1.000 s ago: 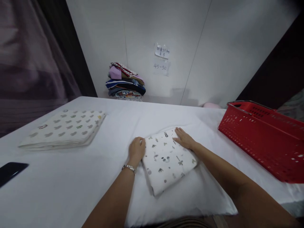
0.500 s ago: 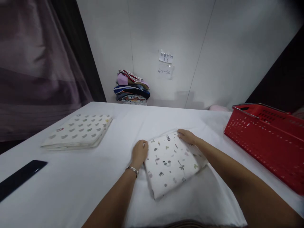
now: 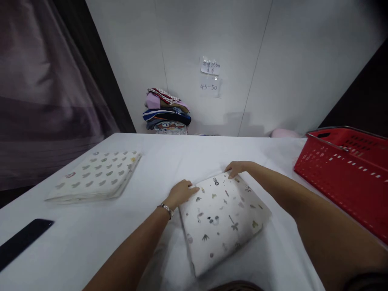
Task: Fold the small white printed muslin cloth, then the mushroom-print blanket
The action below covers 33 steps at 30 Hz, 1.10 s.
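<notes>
A folded white cloth printed with small plants and animals lies at a slant on the white-covered table. At its far left corner, my left hand is closed on the edge, thumb over the top; a bracelet circles that wrist. My right hand pinches the far edge from behind, its thumb lying on the printed face and the other fingers mostly hidden. The cloth's right part extends under my right forearm, and its near corner points toward me.
Another folded cloth, with grey spots, lies at the left of the table. A dark phone-like slab is nearer on that side. To the right stands a red perforated basket. A stack of folded fabrics rises behind the table.
My right hand went from flat on the cloth to pinching its far edge, and the cloth now spreads wider to the right. My left hand moved onto the far left corner.
</notes>
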Each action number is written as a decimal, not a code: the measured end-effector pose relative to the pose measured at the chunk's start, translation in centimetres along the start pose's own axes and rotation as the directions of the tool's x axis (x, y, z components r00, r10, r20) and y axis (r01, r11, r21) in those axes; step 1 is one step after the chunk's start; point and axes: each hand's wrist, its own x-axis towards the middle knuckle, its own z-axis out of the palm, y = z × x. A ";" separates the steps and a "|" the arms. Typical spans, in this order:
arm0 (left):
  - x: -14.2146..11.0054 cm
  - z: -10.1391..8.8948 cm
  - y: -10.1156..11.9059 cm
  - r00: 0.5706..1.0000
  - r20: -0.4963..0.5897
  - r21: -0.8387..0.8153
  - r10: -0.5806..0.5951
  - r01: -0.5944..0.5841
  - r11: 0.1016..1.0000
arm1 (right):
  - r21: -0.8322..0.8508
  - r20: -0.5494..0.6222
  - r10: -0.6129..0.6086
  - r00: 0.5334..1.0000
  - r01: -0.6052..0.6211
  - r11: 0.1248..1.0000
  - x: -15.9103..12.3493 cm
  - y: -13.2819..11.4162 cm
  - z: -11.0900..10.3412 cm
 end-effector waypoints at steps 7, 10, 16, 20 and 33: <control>2.2 -1.9 0.3 0.980 0.198 0.033 0.029 -0.036 0.999 | -0.018 0.216 0.099 0.971 -0.098 0.995 1.6 -1.0 -1.3; 2.8 -2.3 0.5 0.958 0.288 0.009 0.019 -0.023 1.000 | 0.014 0.248 0.117 0.962 -0.125 0.992 2.2 -1.1 -1.3; 3.2 -2.3 0.7 0.943 0.332 -0.006 -0.008 0.011 1.000 | 0.027 0.198 0.115 0.973 -0.123 0.992 1.3 -1.4 -1.3; 2.6 -2.5 0.6 0.948 0.315 -0.074 0.049 -0.027 0.997 | 0.032 0.152 0.085 0.985 -0.091 0.995 -0.6 -1.8 -1.7; -0.4 -3.8 2.0 0.970 0.181 -0.148 0.162 -0.136 0.980 | 0.027 0.132 0.115 0.984 -0.120 0.992 -2.6 -3.5 -1.6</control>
